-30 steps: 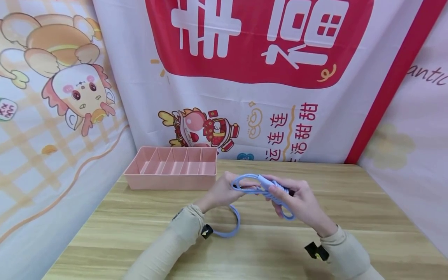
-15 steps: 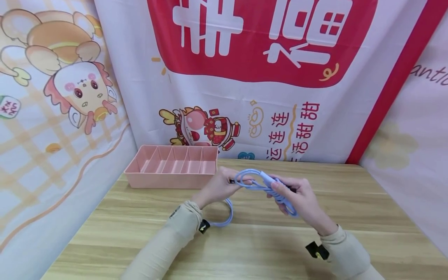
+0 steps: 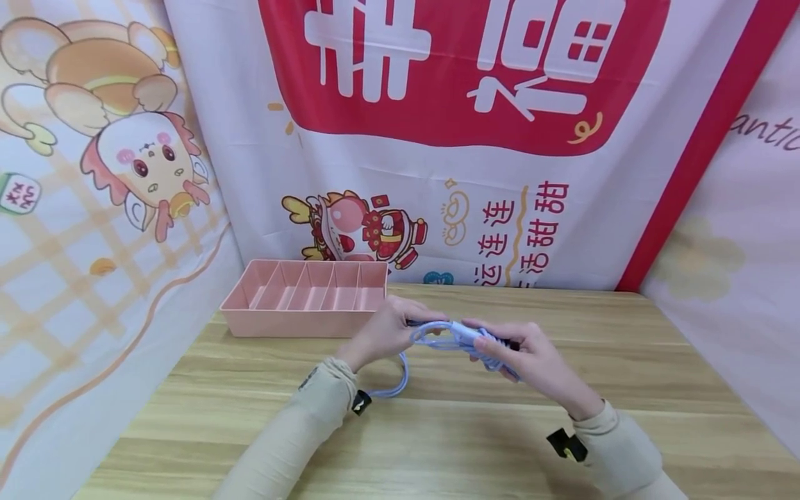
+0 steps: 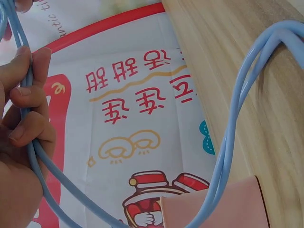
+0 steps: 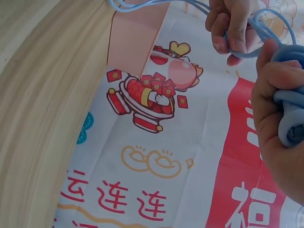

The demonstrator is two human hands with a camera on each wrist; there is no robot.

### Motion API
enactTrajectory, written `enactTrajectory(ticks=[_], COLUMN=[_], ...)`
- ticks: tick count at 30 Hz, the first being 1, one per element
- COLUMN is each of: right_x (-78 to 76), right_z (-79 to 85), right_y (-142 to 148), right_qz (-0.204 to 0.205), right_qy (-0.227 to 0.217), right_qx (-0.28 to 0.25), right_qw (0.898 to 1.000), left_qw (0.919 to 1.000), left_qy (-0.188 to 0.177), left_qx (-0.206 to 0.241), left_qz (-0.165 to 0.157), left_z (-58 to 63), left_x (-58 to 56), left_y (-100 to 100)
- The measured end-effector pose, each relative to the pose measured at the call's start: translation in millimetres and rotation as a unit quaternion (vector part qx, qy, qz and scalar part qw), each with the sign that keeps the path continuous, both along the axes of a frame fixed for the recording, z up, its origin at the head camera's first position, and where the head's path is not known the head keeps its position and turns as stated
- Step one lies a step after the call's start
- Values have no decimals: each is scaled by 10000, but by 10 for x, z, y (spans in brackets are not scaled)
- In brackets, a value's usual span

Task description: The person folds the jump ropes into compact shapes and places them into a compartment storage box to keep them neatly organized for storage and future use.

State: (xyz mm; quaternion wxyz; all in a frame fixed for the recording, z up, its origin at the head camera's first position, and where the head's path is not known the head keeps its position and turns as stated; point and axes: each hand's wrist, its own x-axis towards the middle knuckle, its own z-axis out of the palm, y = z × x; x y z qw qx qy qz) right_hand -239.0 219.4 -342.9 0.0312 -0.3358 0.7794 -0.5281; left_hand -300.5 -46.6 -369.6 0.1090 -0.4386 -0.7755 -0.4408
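Note:
A light blue cable [image 3: 465, 335] is stretched between both hands above the table. My right hand [image 3: 530, 353] grips its wound bundle, with a thicker pale sleeve under the thumb and dark bits showing behind. In the right wrist view, thick blue turns [image 5: 290, 97] fill that hand [image 5: 270, 109]. To the left, my left hand [image 3: 386, 335] curls its fingers round doubled strands, as the left wrist view shows at the hand [image 4: 28, 109]. A slack loop [image 4: 231, 123] of the same cable hangs from it, near the left sleeve. The tips of the left fingers are partly hidden in the head view.
A pink divided box [image 3: 300, 323] stands at the back left of the wooden table [image 3: 475, 444], just behind the left hand. A printed white and red cloth [image 3: 462, 167] hangs behind the table, and patterned cloths hang at both sides.
The loop between the hands has dropped slightly and flattened, and the bundle in my right hand has tilted. The left hand has shifted a little left and up; the hanging loop looks smaller.

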Motion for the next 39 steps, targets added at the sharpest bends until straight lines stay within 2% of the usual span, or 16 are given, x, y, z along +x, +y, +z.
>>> enactTrajectory(ticks=[4,8,12,17,23,29,33,36,39], right_x=[-7,-12,-14,-25,-42,-54,-71,-82,-82], right_z=[-34,-70,-107,-168,-246,-296,-298,-287,-267], right_y=[-29,-74,-122,-169,-204,-216,-220,-212,-203], right_qz=[324,754,853,529,130,-217,-507,-717,-854], right_qy=[587,1182,1618,2057,2108,2133,2487,2740,2802], right_qx=[568,1026,1357,1495,1475,1432,1226,990,865], right_qw=[9961,9848,9737,9657,9663,9662,9595,9539,9522], left_qw=[9993,9973,9947,9898,9896,9915,9907,9869,9778], left_qy=[363,636,824,1208,1301,1244,1335,1599,2073], left_qx=[-92,-285,-547,-756,-561,-356,-244,-210,-298], left_qz=[-87,-251,-275,42,242,107,-28,-72,59], left_z=[17,95,180,219,177,160,185,213,231], left_x=[15,66,142,237,299,356,390,414,438], left_y=[11,43,94,177,242,283,299,311,328])
